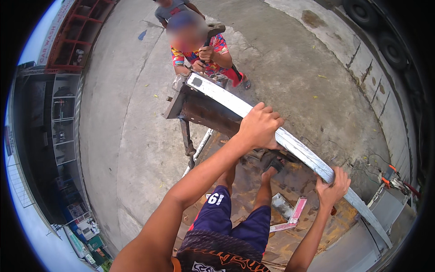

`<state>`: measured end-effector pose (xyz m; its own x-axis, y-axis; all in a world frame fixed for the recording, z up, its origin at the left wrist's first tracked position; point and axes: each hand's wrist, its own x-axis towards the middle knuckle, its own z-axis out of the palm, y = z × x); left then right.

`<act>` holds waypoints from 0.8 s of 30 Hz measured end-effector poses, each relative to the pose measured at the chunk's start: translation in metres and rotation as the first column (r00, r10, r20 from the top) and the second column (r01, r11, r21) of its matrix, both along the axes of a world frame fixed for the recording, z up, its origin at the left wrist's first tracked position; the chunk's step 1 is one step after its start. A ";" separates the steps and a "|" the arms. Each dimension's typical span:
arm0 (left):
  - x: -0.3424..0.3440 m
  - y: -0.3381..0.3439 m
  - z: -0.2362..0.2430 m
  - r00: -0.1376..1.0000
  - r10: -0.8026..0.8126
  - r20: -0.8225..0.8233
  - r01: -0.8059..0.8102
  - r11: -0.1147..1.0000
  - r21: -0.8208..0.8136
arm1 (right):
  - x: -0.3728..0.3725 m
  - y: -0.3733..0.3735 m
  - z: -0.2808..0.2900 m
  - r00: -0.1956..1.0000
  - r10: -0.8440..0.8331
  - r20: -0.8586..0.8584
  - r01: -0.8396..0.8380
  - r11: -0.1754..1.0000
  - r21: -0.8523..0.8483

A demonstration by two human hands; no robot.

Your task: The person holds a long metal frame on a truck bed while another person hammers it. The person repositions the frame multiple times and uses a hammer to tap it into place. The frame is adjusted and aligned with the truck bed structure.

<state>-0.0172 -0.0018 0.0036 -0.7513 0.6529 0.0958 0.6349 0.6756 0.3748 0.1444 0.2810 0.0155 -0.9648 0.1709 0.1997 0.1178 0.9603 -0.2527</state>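
Note:
A long silver-painted metal bar (226, 102) runs diagonally from the far middle to the lower right. My left hand (260, 126) is wrapped over it near its middle, thumb on the near side. Farther down the bar my right hand (334, 185) is closed around it. Its far end lies along the top of a rusty brown steel beam (210, 113). Across from me a person in a bright patterned shirt (221, 44) holds a hammer (215, 31) upright, head raised, close to the bar's far end.
Rusty metal sheeting (290, 226) lies under my feet, with a pink-and-white angled piece (297, 211) on it. Cables and an orange-handled clamp (389, 174) sit at the right. Another person (170, 8) is behind the first. Large tyres (393, 51) stand at the upper right.

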 end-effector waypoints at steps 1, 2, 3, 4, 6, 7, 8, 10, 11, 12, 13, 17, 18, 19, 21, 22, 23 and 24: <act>-0.005 0.002 0.000 1.000 -0.011 -0.022 0.011 1.000 -0.013 | -0.004 0.001 0.000 1.000 0.000 -0.009 0.000 1.000 0.006; -0.009 0.004 -0.001 1.000 -0.016 -0.004 0.016 0.999 -0.044 | -0.007 0.002 0.000 1.000 -0.009 0.008 0.008 1.000 0.005; -0.012 0.005 -0.001 1.000 -0.017 0.007 0.018 0.999 -0.048 | -0.009 0.002 0.000 1.000 -0.014 0.026 0.014 1.000 0.005; -0.013 0.005 -0.001 0.999 -0.023 0.036 0.024 0.999 -0.025 | -0.011 0.003 -0.001 0.999 -0.007 0.034 0.007 1.000 -0.003; -0.012 0.005 -0.003 1.000 -0.006 -0.007 0.006 1.000 -0.006 | -0.010 0.003 -0.001 1.000 -0.009 0.022 0.009 1.000 0.013; -0.008 0.005 -0.003 1.000 0.002 -0.013 -0.002 1.000 0.010 | -0.007 0.003 0.000 0.999 -0.021 0.035 0.021 1.000 0.000; -0.005 0.005 -0.003 0.999 0.029 -0.018 -0.028 0.998 0.060 | -0.004 0.002 0.000 0.997 -0.043 0.057 0.044 0.999 -0.016; 0.013 0.003 -0.001 0.996 0.085 0.011 -0.086 0.993 0.079 | 0.005 -0.001 0.002 0.998 -0.024 0.051 0.026 0.999 -0.037; 0.019 0.003 0.000 0.992 0.123 0.001 -0.122 0.987 0.107 | 0.008 -0.002 0.002 0.999 -0.005 0.035 0.007 0.998 -0.062; 0.023 0.002 0.000 0.991 0.130 0.016 -0.131 0.987 0.093 | 0.011 -0.003 0.002 0.999 -0.011 0.045 0.014 0.998 -0.066; 0.024 0.002 0.000 0.991 0.135 0.011 -0.136 0.984 0.113 | 0.011 -0.003 0.002 0.999 -0.014 0.050 0.016 0.999 -0.031; 0.006 0.001 -0.001 0.996 0.082 0.043 -0.084 0.996 0.042 | 0.002 -0.001 -0.002 0.999 -0.008 0.044 0.008 1.000 -0.001; 0.003 0.002 -0.002 0.996 0.069 0.065 -0.069 0.998 0.010 | -0.001 0.000 -0.003 0.999 -0.012 0.044 0.012 1.000 -0.004; 0.001 0.003 -0.002 0.996 0.065 0.061 -0.067 0.997 0.026 | -0.003 -0.001 -0.003 0.999 -0.015 0.042 0.016 1.000 -0.005; 0.002 0.005 -0.002 0.997 0.080 0.025 -0.082 0.991 0.101 | -0.003 -0.002 -0.002 1.000 -0.025 0.011 0.026 1.000 -0.010; 0.007 0.005 -0.001 0.994 0.098 0.047 -0.103 0.990 0.100 | -0.001 -0.003 -0.002 1.000 -0.018 -0.002 0.018 1.000 -0.017; 0.012 0.005 0.000 0.994 0.107 0.032 -0.110 0.989 0.100 | 0.001 -0.004 0.000 0.997 0.038 -0.068 -0.039 0.999 -0.016; 0.015 0.006 0.001 0.992 0.124 0.023 -0.126 0.986 0.112 | 0.004 -0.005 0.001 0.992 0.052 -0.117 -0.053 0.999 -0.008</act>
